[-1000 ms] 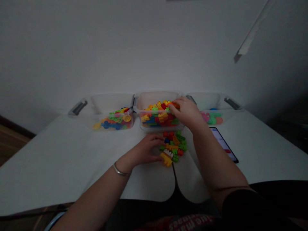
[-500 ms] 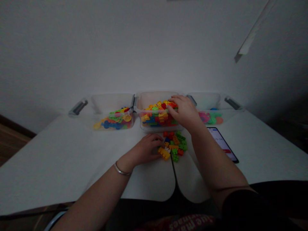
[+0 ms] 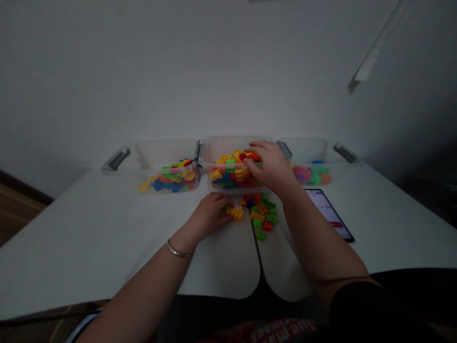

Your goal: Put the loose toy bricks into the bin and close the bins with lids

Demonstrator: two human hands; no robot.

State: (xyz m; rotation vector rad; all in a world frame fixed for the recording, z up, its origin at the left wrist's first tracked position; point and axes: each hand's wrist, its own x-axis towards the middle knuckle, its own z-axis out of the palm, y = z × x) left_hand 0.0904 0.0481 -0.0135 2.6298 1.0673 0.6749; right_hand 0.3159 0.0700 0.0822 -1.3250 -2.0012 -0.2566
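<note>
While leaning over a white table (image 3: 78, 238), reached with the right hand (image 3: 269, 166) into the far middle clear plastic tub (image 3: 232, 145), fingers (image 3: 255, 144) curled down over the mixed bricks (image 3: 230, 174) at the tub's right side. Held that hand half closed; could not tell whether any brick sat in the grip, as the palm and fingers hid it. Rested the left hand (image 3: 209, 214) low on the tabletop, just near of that tub, cupped and half closed, fingertips touching a small clump of yellow bricks (image 3: 234, 213). Could not tell whether those bricks were gripped or only pressed.

Seen just right of the yellow clump: a loose pile of red, green, orange and blue bricks (image 3: 260, 212), lying on the table against the middle tub's near wall, between both forearms. Seen far left of the middle tub: another clear tub (image 3: 166, 152) with blue, green and yellow pieces, touching it. Seen far right: a third clear tub (image 3: 303, 150) with pink, green and orange pieces. Also seen: a smartphone (image 3: 328, 214) lying screen-up and lit on the table, just right of the right forearm (image 3: 314, 238), and a thin silver bangle (image 3: 178, 251) on the left wrist.
</note>
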